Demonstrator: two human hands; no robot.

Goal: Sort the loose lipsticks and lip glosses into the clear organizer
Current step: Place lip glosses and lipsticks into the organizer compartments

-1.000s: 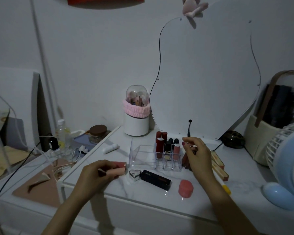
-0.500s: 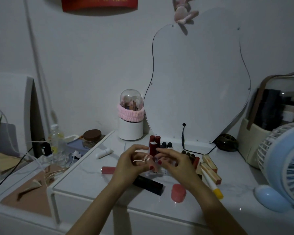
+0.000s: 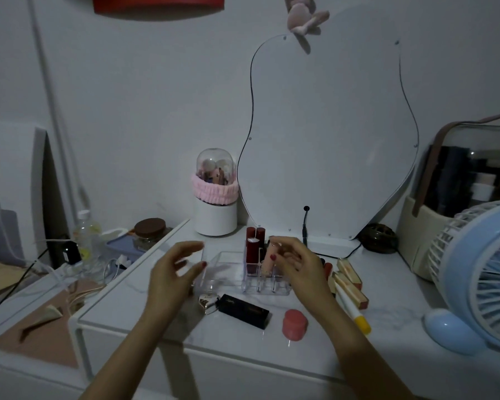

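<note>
Lip gloss (image 3: 270, 259), a peach tube, stands upright in a front slot of the clear organizer (image 3: 228, 272) on the white bench (image 3: 243, 330), pinched by the right hand (image 3: 296, 262). Just left, the left hand (image 3: 175, 272) hovers with fingers loosely spread, holding nothing. Nearer lie a black lipstick (image 3: 244, 310) and a pink jar (image 3: 295, 324).

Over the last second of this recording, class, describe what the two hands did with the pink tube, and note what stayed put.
The pink tube, first held in the left hand near the table's front edge, passed to the right hand, which now pinches it upright in a slot of the clear organizer. The left hand let go and hovers, fingers spread. The black lipstick case, round pink pot and heart-shaped case stayed put.
</note>
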